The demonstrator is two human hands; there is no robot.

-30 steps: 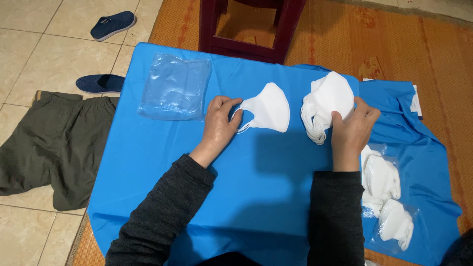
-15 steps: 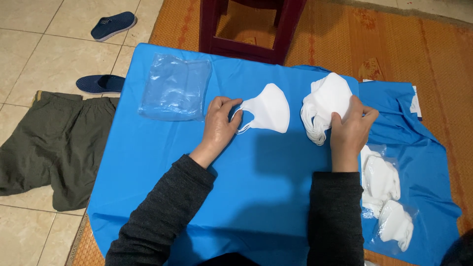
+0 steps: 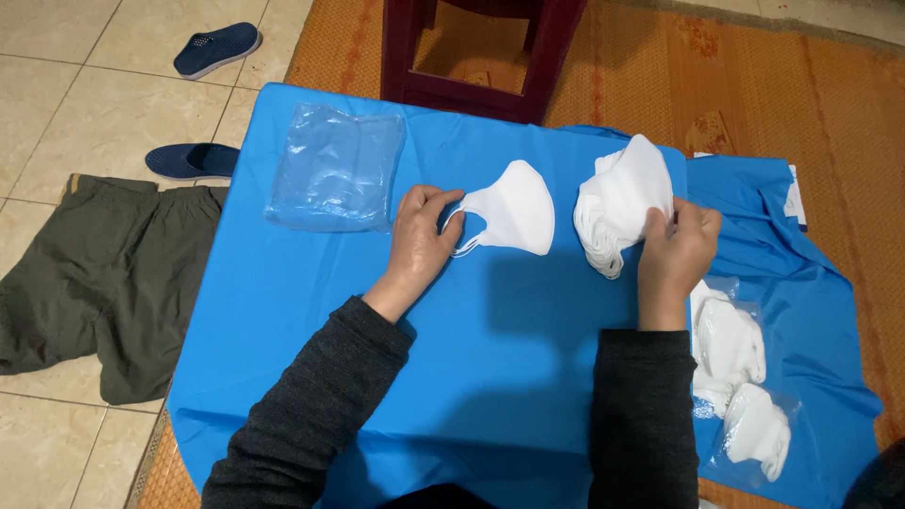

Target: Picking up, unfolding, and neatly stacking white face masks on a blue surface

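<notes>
A single white face mask (image 3: 514, 211) lies flat on the blue cloth (image 3: 311, 311). My left hand (image 3: 421, 238) rests at its left end, fingertips pinching the ear loop. To the right stands a stack of white masks (image 3: 622, 203). My right hand (image 3: 677, 247) grips the stack's right side, thumb on top. A pile of clear plastic bags (image 3: 335, 179) lies left of my left hand.
Bagged white masks (image 3: 740, 377) lie at the cloth's right edge. A dark red wooden stool (image 3: 481, 57) stands on a woven mat (image 3: 782, 85) beyond the cloth. On the tiles at left are green trousers (image 3: 90, 273) and two blue slippers (image 3: 217, 47).
Both hands have stayed almost still; my right hand's fingers have shifted slightly on the mask stack. The single mask lies where it was.
</notes>
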